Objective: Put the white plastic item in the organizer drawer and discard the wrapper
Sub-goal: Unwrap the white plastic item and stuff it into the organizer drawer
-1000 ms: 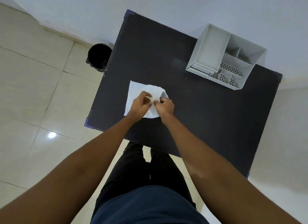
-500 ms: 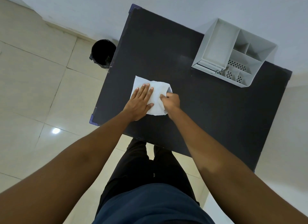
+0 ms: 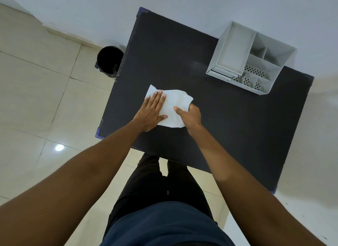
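Observation:
A white wrapper [image 3: 174, 103] lies flat on the black table [image 3: 228, 126], near its left front part. My left hand [image 3: 152, 111] presses flat on the wrapper's left side, fingers spread. My right hand [image 3: 190, 114] grips the wrapper's right edge, with the thumb on top and the fingers curled at the edge. The white plastic item is hidden; I cannot tell whether it is inside the wrapper. A white organizer [image 3: 236, 53] with several compartments and a small drawer [image 3: 222, 72] at its front stands at the table's far right.
A black bin [image 3: 109, 60] stands on the tiled floor just left of the table's far left side. A pale wall runs behind the table. My legs are close to the table's front edge.
Both hands had been pinching the wrapper's middle; the left hand has since flattened onto its left side and the right hand has slid to its right edge. The wrapper lies more spread out.

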